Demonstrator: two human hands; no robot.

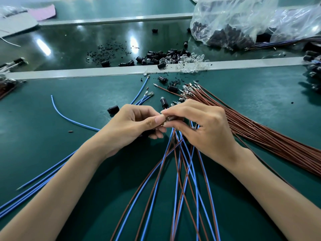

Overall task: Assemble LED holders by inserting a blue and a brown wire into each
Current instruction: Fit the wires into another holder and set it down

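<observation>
My left hand (133, 124) and my right hand (199, 126) meet above the green mat (52, 145), fingertips pinching together on a small LED holder (165, 119) that is mostly hidden by the fingers. My right hand also holds a bunch of assembled blue and brown wires (182, 171) that fan down toward me. A thick bundle of loose brown wires (260, 133) lies to the right. Loose blue wires (69, 117) lie to the left, and more run under my left forearm. A black holder (113, 109) sits just left of my left hand.
A pile of black holders and clear LEDs (173, 58) lies beyond a grey divider strip (104, 72). A clear plastic bag of black parts (234, 23) stands at the back right. Loose holders (164, 101) and black crumbs dot the mat.
</observation>
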